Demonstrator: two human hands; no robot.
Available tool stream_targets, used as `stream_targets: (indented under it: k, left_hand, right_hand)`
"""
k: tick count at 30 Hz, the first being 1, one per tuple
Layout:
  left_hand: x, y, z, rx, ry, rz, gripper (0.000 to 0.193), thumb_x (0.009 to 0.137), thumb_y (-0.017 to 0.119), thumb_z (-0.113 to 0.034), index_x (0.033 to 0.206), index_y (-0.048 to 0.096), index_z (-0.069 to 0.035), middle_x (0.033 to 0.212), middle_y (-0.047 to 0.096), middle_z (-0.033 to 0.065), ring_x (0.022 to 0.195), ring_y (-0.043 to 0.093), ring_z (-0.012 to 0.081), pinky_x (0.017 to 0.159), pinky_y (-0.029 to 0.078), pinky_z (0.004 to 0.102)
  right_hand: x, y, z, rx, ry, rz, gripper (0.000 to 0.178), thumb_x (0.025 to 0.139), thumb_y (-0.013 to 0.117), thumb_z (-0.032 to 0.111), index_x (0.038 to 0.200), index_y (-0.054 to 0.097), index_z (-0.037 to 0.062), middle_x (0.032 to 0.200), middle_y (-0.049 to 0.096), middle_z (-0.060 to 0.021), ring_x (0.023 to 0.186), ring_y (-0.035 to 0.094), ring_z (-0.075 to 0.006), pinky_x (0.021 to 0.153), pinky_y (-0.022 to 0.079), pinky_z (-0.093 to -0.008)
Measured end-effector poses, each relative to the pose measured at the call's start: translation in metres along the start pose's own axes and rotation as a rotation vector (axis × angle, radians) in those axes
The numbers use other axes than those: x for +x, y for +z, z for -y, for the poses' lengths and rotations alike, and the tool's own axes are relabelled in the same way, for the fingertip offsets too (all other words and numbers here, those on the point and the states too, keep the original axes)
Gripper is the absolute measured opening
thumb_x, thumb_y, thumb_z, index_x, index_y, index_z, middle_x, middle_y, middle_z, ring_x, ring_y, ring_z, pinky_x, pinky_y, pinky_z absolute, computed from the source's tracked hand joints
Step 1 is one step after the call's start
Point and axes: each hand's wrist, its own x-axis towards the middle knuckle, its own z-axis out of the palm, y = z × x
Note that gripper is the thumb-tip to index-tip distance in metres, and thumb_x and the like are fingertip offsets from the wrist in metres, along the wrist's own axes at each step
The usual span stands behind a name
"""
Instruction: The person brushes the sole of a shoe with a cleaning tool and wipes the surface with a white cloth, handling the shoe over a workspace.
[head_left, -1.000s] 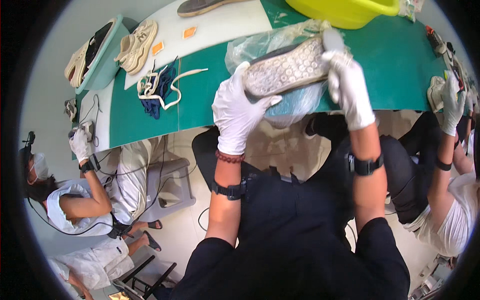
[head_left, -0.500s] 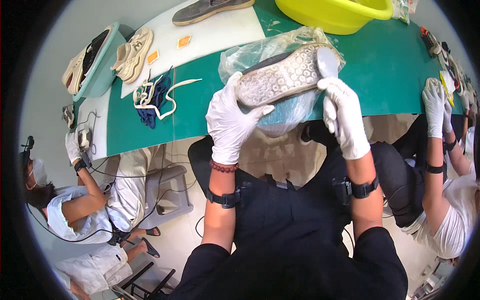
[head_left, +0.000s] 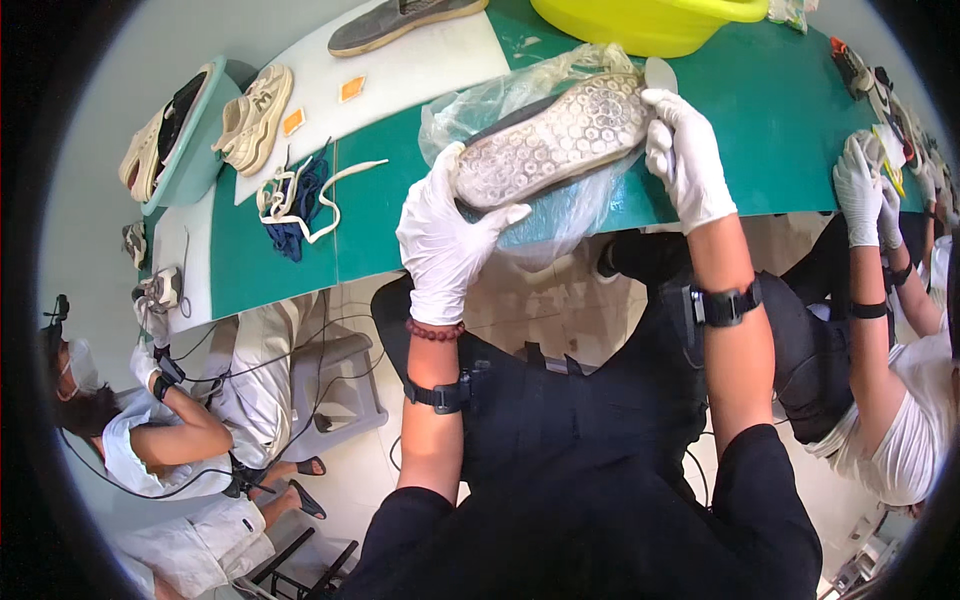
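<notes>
Your white-gloved left hand (head_left: 448, 238) grips the 8 o'clock end of a dark-sided, off-white-soled shoe (head_left: 555, 145), thumb along its lower edge. Your white-gloved right hand (head_left: 690, 158) pinches a flat, rounded, pale grey tool (head_left: 660, 75) at the shoe's 2 o'clock tip; whether they touch, I cannot tell. You seem to be cleaning the sole; the next move probably calls for bracing the shoe and guiding the tool over it. Round studs cover that sole, greyish and grimy-looking between them. You hold it sole-up toward 12 o'clock, against a crumpled clear plastic bag (head_left: 445, 128) at the green bench (head_left: 765, 150).
</notes>
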Motion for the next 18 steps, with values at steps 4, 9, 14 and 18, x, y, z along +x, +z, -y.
stream_targets:
  k: [4, 9, 14, 18]
  left_hand:
    - [0.001, 0.005, 0.003, -0.015, 0.005, -0.025, 0.094, 0.056, 0.092, -0.052, 0.135, 0.058, -0.013, 0.112, 0.068, 0.0128, 0.104, 0.065, 0.0301, 0.091, 0.053, 0.0404]
    - [0.002, 0.000, 0.003, 0.036, 0.026, -0.023, 0.094, 0.056, 0.092, -0.055, 0.135, 0.058, -0.014, 0.110, 0.067, 0.0132, 0.102, 0.066, 0.0306, 0.090, 0.054, 0.0408]
    - [0.000, 0.004, 0.007, -0.007, 0.020, -0.046, 0.094, 0.057, 0.091, -0.054, 0.135, 0.058, -0.014, 0.110, 0.067, 0.0133, 0.104, 0.065, 0.0306, 0.090, 0.053, 0.0409]
    - [0.003, 0.004, 0.004, -0.009, 0.026, -0.036, 0.093, 0.057, 0.092, -0.053, 0.134, 0.058, -0.013, 0.115, 0.068, 0.0106, 0.106, 0.064, 0.0293, 0.092, 0.052, 0.0404]
  right_hand:
    - [-0.054, 0.018, -0.029, -0.025, 0.020, 0.090, 0.011, 0.099, 0.055, 0.020, 0.099, 0.063, 0.0126, 0.051, 0.039, 0.0072, 0.034, 0.033, -0.0076, 0.031, 0.028, -0.0249]
    - [-0.007, 0.014, -0.010, 0.083, -0.014, 0.027, 0.016, 0.101, 0.052, 0.020, 0.104, 0.063, 0.0098, 0.055, 0.041, 0.0057, 0.038, 0.035, -0.0060, 0.034, 0.028, -0.0216]
    - [-0.039, 0.039, -0.029, 0.086, 0.033, -0.021, 0.017, 0.098, 0.054, 0.023, 0.097, 0.066, 0.0114, 0.051, 0.044, 0.0027, 0.035, 0.038, -0.0113, 0.032, 0.030, -0.0273]
    - [-0.042, 0.038, -0.026, 0.106, 0.027, -0.017, 0.014, 0.097, 0.056, 0.022, 0.094, 0.066, 0.0120, 0.052, 0.044, 0.0036, 0.037, 0.039, -0.0105, 0.033, 0.031, -0.0267]
